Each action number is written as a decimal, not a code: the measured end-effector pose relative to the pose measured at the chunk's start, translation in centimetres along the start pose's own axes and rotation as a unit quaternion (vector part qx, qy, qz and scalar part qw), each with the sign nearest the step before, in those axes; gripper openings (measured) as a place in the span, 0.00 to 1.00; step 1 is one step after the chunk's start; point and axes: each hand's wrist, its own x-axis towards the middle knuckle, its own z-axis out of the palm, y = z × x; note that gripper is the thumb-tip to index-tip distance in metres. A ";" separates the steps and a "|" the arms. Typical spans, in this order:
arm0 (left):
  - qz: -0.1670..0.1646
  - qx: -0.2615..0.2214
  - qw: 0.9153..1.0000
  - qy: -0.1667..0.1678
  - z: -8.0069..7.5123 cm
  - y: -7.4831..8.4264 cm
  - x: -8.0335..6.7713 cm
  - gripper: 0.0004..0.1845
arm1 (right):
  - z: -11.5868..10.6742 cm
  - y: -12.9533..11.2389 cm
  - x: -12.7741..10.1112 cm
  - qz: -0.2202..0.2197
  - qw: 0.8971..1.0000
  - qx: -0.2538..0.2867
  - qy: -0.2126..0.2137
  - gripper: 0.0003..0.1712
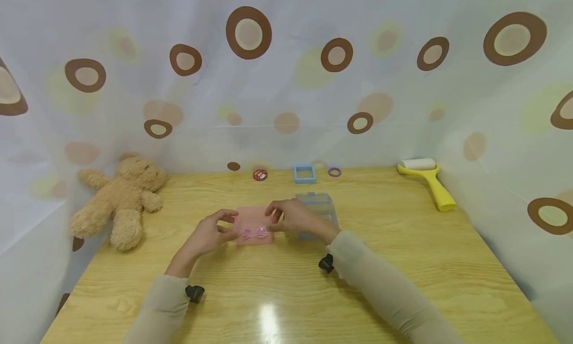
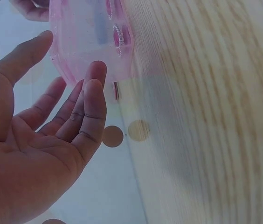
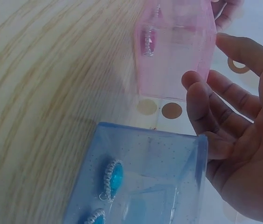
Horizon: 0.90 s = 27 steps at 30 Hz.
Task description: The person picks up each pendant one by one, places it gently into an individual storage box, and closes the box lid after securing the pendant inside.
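Note:
A translucent pink box (image 1: 253, 217) rests on the table, with pink gem-like ornaments (image 3: 150, 39) in a silvery beaded trim on its front. My left hand (image 1: 207, 235) is at its left side, thumb and loosely bent fingers spread near the edges. Opposite it, my right hand (image 1: 295, 216) has its thumb tip right at the box's edge and its other fingers by the near corner. Just right of the pink box stands a translucent blue box (image 3: 164, 140), bearing turquoise ornaments (image 3: 115, 177) with similar trim; my right hand and wrist partly cover it in the head view.
A teddy bear (image 1: 127, 197) leans at the table's left. Along the back edge lie a red patterned disc (image 1: 260, 175), a light blue square frame (image 1: 305, 181) and a purple ring (image 1: 334, 175). A yellow-handled roller (image 1: 440, 192) is at the back right, before a patterned curtain (image 1: 286, 85).

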 end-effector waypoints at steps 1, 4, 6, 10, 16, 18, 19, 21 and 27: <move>0.003 0.001 1.000 -0.001 0.0 0.0 0.1 0.30 | -0.1 0.0 -0.1 -0.001 1.000 0.005 -0.001 0.20; 0.009 0.002 1.000 -0.003 0.1 0.1 0.2 0.31 | -0.6 0.3 -0.5 0.002 1.000 0.027 -0.004 0.20; 0.012 0.003 1.000 -0.003 0.1 0.1 0.3 0.32 | -1.1 0.5 -0.8 0.007 0.999 0.039 -0.003 0.21; 0.015 0.005 1.000 0.006 0.0 0.1 0.4 0.33 | -2.1 1.3 -1.3 0.022 0.998 0.053 0.000 0.21; 0.022 0.004 0.999 0.038 -0.4 0.7 0.5 0.31 | -3.8 2.3 -2.2 0.044 0.997 0.068 0.019 0.19; 0.024 0.004 0.999 0.046 -0.5 1.0 0.3 0.30 | -4.2 2.7 -2.4 0.044 0.996 0.067 0.026 0.18; 0.027 0.004 0.998 0.048 -0.5 1.2 0.2 0.30 | -4.4 2.9 -2.5 0.045 0.996 0.066 0.029 0.18; 0.032 0.001 0.998 0.053 -0.4 1.6 0.1 0.29 | -4.7 3.3 -2.6 0.046 0.996 0.067 0.031 0.18; 0.050 -0.020 0.997 0.063 0.5 2.8 -0.1 0.27 | -5.4 4.7 -3.2 0.064 0.994 0.086 0.037 0.19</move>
